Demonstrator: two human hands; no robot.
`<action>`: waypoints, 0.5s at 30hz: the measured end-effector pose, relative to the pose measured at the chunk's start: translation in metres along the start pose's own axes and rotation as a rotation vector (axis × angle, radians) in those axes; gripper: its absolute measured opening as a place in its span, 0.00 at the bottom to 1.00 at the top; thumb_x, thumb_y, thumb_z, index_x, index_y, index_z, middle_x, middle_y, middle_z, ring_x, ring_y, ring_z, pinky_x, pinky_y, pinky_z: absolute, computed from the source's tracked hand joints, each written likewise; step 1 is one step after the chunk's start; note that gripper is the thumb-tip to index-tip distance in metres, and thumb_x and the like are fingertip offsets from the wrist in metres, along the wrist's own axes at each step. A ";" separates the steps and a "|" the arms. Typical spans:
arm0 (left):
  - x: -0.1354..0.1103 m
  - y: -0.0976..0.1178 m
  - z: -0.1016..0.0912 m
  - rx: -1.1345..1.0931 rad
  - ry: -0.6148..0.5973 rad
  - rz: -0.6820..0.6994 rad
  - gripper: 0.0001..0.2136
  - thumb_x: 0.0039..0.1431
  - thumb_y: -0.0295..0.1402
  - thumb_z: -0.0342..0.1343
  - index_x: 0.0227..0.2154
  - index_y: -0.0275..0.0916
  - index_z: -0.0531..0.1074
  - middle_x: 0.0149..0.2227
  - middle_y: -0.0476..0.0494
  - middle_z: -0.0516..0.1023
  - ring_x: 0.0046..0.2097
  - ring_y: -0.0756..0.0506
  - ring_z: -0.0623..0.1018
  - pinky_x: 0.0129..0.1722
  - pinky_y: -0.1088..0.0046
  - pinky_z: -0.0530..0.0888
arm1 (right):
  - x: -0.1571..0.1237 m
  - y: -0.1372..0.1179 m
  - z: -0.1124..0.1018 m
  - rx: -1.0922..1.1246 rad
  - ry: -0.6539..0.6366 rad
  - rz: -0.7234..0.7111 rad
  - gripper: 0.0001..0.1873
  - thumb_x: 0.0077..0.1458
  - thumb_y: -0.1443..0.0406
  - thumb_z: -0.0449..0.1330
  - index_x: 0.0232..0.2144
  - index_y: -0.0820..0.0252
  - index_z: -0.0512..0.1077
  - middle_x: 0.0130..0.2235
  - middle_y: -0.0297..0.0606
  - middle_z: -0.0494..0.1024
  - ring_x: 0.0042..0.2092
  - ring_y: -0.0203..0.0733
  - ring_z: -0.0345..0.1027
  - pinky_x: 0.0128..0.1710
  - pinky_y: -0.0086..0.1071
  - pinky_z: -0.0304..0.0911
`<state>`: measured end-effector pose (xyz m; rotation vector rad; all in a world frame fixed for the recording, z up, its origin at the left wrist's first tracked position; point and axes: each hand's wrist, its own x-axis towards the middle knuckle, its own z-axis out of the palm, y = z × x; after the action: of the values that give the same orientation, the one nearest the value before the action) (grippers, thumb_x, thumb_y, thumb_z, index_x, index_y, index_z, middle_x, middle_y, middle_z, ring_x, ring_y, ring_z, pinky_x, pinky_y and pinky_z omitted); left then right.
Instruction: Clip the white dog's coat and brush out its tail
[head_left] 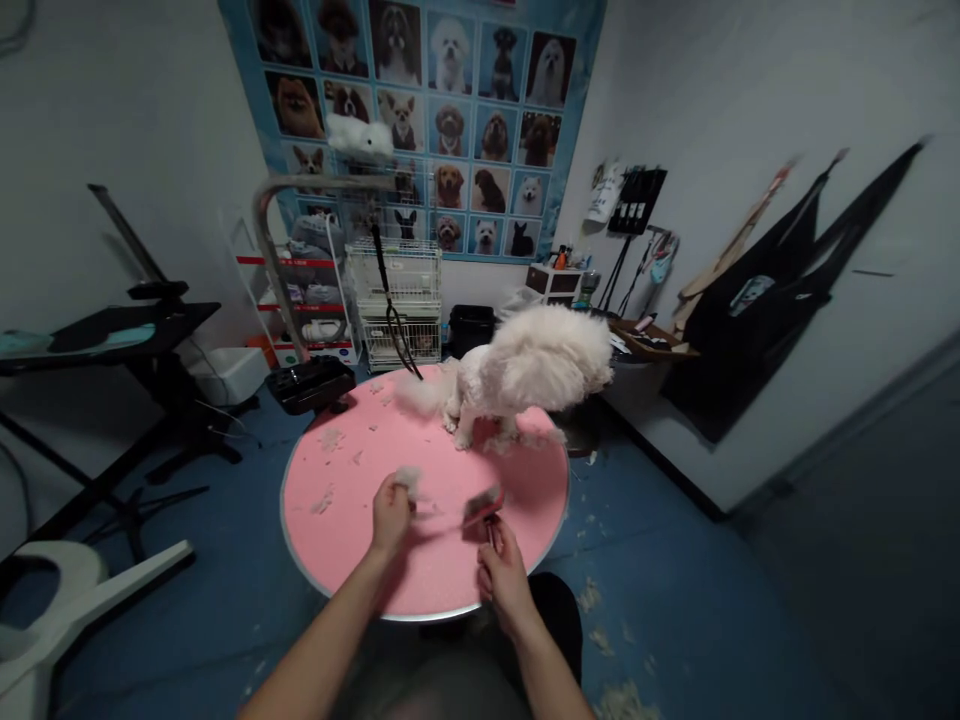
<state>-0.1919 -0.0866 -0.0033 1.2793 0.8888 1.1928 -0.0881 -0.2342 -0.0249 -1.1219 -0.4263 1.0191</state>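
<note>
A small white fluffy dog (525,375) stands on the far side of a round pink grooming table (352,520), facing right. Over the near part of the table, my left hand (391,515) pinches a tuft of white fur (409,480) between closed fingers. My right hand (501,572) grips the handle of a slicker brush (484,503), whose head points toward the left hand. Loose clumps of fur lie scattered on the pink surface.
A metal grooming arm (274,250) with a hanging black leash (390,305) rises at the table's left. A black case (310,384) sits by the table edge. Wire cages (397,300), shelves, a black bin (471,328) and a dog poster line the back wall. Fur litters the blue floor.
</note>
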 end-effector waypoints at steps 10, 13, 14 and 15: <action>-0.031 -0.020 -0.028 0.284 -0.424 0.129 0.13 0.53 0.41 0.53 0.28 0.35 0.72 0.34 0.42 0.74 0.38 0.44 0.73 0.40 0.69 0.70 | -0.020 0.004 0.017 0.234 -0.311 0.196 0.28 0.46 0.59 0.62 0.49 0.50 0.59 0.22 0.19 0.63 0.14 0.21 0.38 0.11 0.18 0.34; -0.034 -0.028 -0.033 0.310 -0.309 0.111 0.12 0.54 0.40 0.51 0.23 0.37 0.67 0.25 0.47 0.69 0.30 0.47 0.70 0.31 0.72 0.68 | -0.017 0.029 0.029 0.191 -0.333 0.213 0.27 0.45 0.60 0.62 0.48 0.52 0.60 0.21 0.19 0.64 0.13 0.21 0.40 0.11 0.17 0.35; -0.032 -0.031 -0.038 0.346 -0.272 0.123 0.12 0.54 0.39 0.50 0.22 0.38 0.66 0.23 0.49 0.67 0.28 0.48 0.69 0.30 0.73 0.67 | -0.012 0.036 0.033 0.152 -0.335 0.228 0.25 0.44 0.59 0.61 0.46 0.54 0.62 0.21 0.20 0.64 0.13 0.22 0.42 0.11 0.17 0.37; -0.029 -0.031 -0.047 0.395 -0.233 0.140 0.11 0.54 0.39 0.48 0.21 0.38 0.64 0.22 0.50 0.66 0.27 0.48 0.68 0.29 0.73 0.67 | -0.005 0.041 0.034 0.095 -0.325 0.237 0.22 0.44 0.58 0.61 0.43 0.56 0.63 0.20 0.20 0.64 0.13 0.23 0.45 0.12 0.18 0.40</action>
<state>-0.2385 -0.1011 -0.0439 1.7849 0.8995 0.9761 -0.1338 -0.2170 -0.0458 -0.9369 -0.5052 1.4253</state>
